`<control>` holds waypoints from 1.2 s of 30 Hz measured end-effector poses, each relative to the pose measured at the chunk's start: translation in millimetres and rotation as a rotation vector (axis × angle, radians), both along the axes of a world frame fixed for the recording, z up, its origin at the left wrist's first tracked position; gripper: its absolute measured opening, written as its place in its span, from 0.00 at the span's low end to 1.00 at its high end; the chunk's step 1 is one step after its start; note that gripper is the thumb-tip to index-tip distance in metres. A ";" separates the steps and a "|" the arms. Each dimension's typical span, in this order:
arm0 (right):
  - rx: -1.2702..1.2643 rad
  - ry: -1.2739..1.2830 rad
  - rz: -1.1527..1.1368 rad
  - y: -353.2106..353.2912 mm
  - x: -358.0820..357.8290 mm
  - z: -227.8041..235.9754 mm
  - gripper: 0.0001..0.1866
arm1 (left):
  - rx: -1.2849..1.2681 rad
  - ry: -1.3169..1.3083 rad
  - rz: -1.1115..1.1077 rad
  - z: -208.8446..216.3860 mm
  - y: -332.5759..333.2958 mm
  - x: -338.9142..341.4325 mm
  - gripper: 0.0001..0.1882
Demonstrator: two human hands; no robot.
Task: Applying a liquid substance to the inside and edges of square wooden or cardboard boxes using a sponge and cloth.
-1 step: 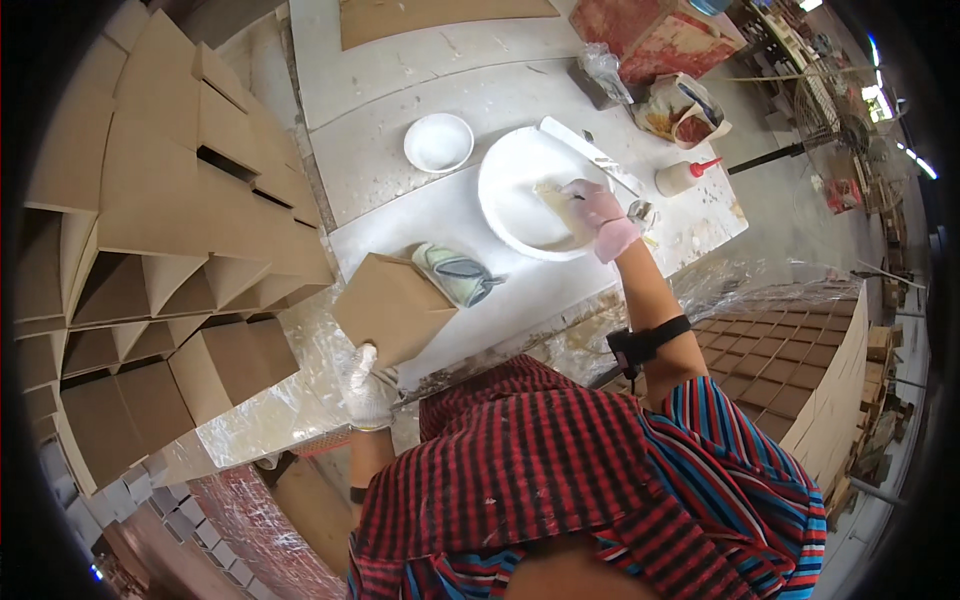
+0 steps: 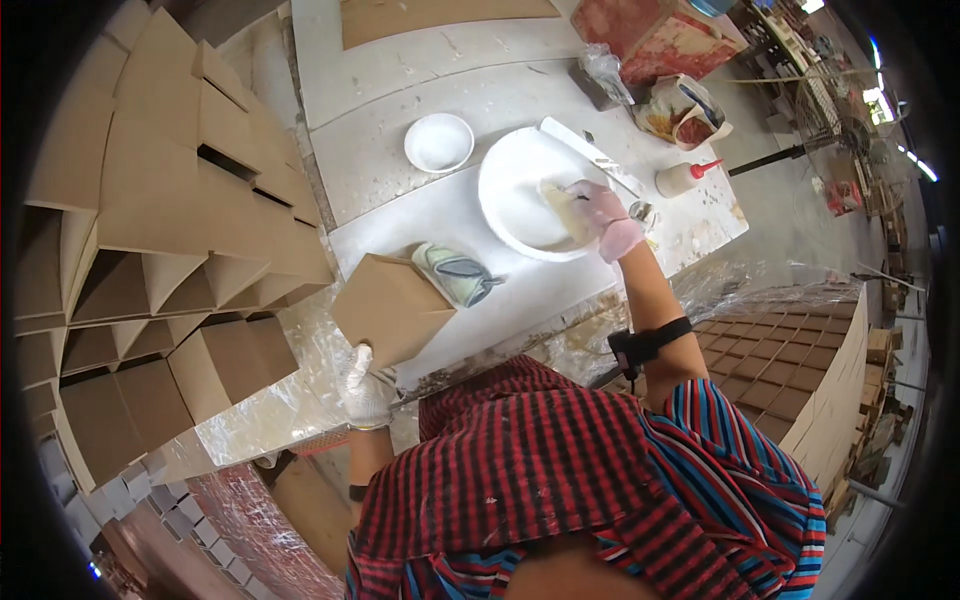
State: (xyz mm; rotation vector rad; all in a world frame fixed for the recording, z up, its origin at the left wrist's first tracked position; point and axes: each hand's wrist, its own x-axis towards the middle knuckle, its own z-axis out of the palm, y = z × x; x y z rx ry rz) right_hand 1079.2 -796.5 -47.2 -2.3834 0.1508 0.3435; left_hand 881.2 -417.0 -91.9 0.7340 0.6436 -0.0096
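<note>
My left hand (image 2: 366, 392), in a white knit glove, grips the near corner of a brown cardboard box (image 2: 388, 305) standing tilted on the white work sheet. Beside the box's right side lies a folded greenish cloth (image 2: 455, 274). My right hand (image 2: 603, 218), in a pink glove, reaches into a shallow white basin (image 2: 490, 205) with whitish stuff in it. A pale yellow area (image 2: 568, 212) shows at the front of that glove; whether it is a held piece or the glove's own fingers I cannot make out.
A white bowl (image 2: 438, 142) stands left of the basin. A flat white strip (image 2: 590, 155) rests across its far rim. A red-tipped bottle (image 2: 685, 178) and an open bag (image 2: 683, 112) are farther right. Stacked cardboard boxes (image 2: 150, 150) rise at the left; a partitioned carton (image 2: 780, 350) stands right.
My right hand has shifted slightly right and down within the basin, with the pale yellow area moving along. My left hand and the box stay nearly where they were.
</note>
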 end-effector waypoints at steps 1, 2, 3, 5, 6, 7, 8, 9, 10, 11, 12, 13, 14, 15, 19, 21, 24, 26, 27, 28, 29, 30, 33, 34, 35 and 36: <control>0.003 0.004 0.013 -5.1 -2.3 3.6 0.12 | -0.174 -0.034 -0.038 -7.5 11.1 -3.7 0.17; 0.112 -0.037 0.069 -9.9 -7.0 9.9 0.12 | -0.346 -0.069 -0.074 -14.2 18.5 -9.6 0.17; 0.224 -0.074 0.132 -11.5 -11.0 14.2 0.11 | -0.339 -0.067 -0.049 -1.4 8.2 -11.3 0.17; 0.446 -0.047 0.115 -11.5 -14.4 13.2 0.12 | -0.272 -0.106 0.084 32.9 -16.4 0.9 0.20; 0.658 -0.018 0.078 -1.2 -17.4 13.5 0.14 | -0.257 -0.104 0.117 16.4 -9.5 -2.8 0.20; 0.676 0.005 0.116 19.3 -21.9 22.0 0.14 | -0.283 -0.159 0.083 -13.9 -0.9 -12.8 0.22; 0.632 0.109 0.106 40.6 -28.2 39.4 0.14 | -0.315 -0.215 0.040 -30.9 6.5 -19.2 0.23; 0.579 0.205 0.086 60.3 -34.4 53.3 0.13 | -0.309 -0.213 0.061 -32.9 12.1 -20.8 0.23; 0.518 0.170 0.226 83.4 -40.4 63.7 0.13 | -0.262 -0.214 0.040 -32.4 15.8 -23.4 0.24; 0.467 0.145 0.353 102.3 -41.0 60.7 0.13 | -0.208 -0.198 0.009 -34.9 15.3 -20.3 0.25; 0.502 -0.077 0.521 122.3 -46.4 46.9 0.13 | -0.207 -0.199 0.018 -30.5 16.4 -17.2 0.25; 0.533 -0.301 0.687 142.9 -53.5 31.3 0.13 | -0.090 -0.269 -0.035 -19.6 18.1 -15.3 0.26; 0.438 -0.316 0.786 165.4 -61.5 21.7 0.14 | 0.025 -0.335 -0.084 -18.7 21.1 -17.8 0.28; 0.340 -0.332 0.884 185.9 -69.1 18.8 0.15 | 0.020 -0.334 -0.070 -22.2 25.5 -21.9 0.28; 0.062 -0.366 0.863 236.7 -107.8 26.6 0.20 | -0.097 -0.270 -0.074 -17.9 39.2 -23.9 0.28; -0.039 -0.549 0.825 245.5 -117.6 31.0 0.25 | -0.154 -0.263 -0.113 -15.2 40.0 -22.0 0.28; -0.030 -0.383 0.720 251.4 -105.9 10.3 0.27 | -0.216 -0.315 -0.157 -16.0 40.1 -22.6 0.28; -0.020 -0.496 0.740 253.6 -104.7 8.5 0.24 | -0.273 -0.277 -0.197 -14.7 39.1 -24.7 0.33; -0.057 -0.514 0.743 258.5 -104.8 5.9 0.22 | -0.274 -0.281 -0.200 -20.8 38.2 -25.2 0.33; -0.092 -0.530 0.749 264.6 -107.4 1.7 0.20 | -0.195 -0.323 -0.174 -31.1 36.6 -27.7 0.34; -0.092 -0.530 0.751 271.8 -111.2 -2.7 0.20 | -0.115 -0.365 -0.150 -40.8 35.9 -31.1 0.34; 0.016 -0.575 0.787 278.3 -114.6 -6.2 0.18 | -0.119 -0.368 -0.155 -40.7 34.3 -31.6 0.34; 0.066 -0.547 0.891 273.7 -132.4 -3.7 0.15 | -0.207 -0.357 -0.162 -43.5 32.2 -36.3 0.34; 0.012 -0.474 0.959 265.8 -141.9 1.0 0.15 | -0.185 -0.350 -0.150 -46.0 32.7 -37.5 0.33; -0.043 -0.399 1.026 259.0 -147.4 4.7 0.15 | -0.163 -0.342 -0.138 -48.4 33.4 -38.9 0.32; -0.049 -0.399 1.024 249.8 -150.2 7.1 0.15 | -0.168 -0.345 -0.140 -41.9 32.7 -38.5 0.32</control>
